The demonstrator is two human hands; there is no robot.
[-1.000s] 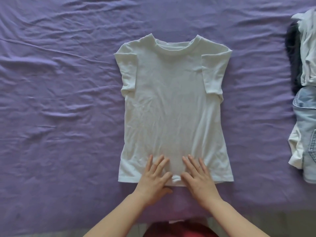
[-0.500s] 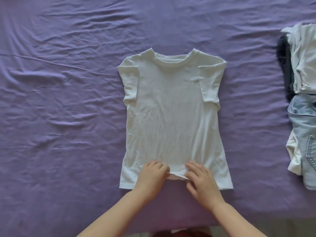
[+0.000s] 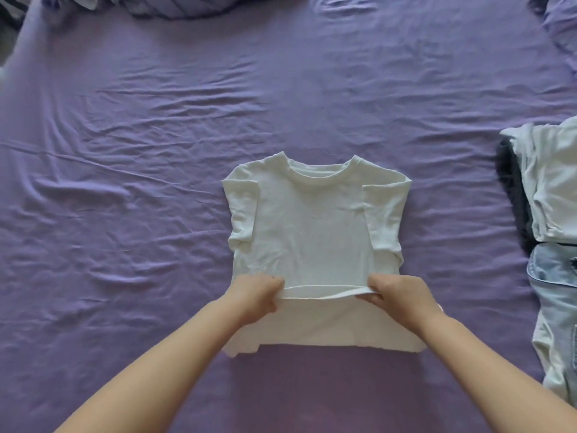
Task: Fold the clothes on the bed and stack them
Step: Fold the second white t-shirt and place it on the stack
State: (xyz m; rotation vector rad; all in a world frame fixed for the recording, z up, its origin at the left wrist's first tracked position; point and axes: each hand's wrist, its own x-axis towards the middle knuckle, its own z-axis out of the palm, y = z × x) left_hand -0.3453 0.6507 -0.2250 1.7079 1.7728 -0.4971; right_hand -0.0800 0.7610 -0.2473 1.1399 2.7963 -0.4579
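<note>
Pinching the hem of the white T-shirt (image 3: 312, 220), both hands, left (image 3: 254, 296) and right (image 3: 398, 295), lift cloth that looks light, limp, best held at its corners.

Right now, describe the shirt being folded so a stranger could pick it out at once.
On the purple bed sheet, look at the middle, straight ahead of the person. There lies a white T-shirt, collar away from them, sleeves tucked in, its hem gripped by the left hand and right hand. Unlike the white folded garment and jeans at the right edge, it lies alone and is being handled.
</note>
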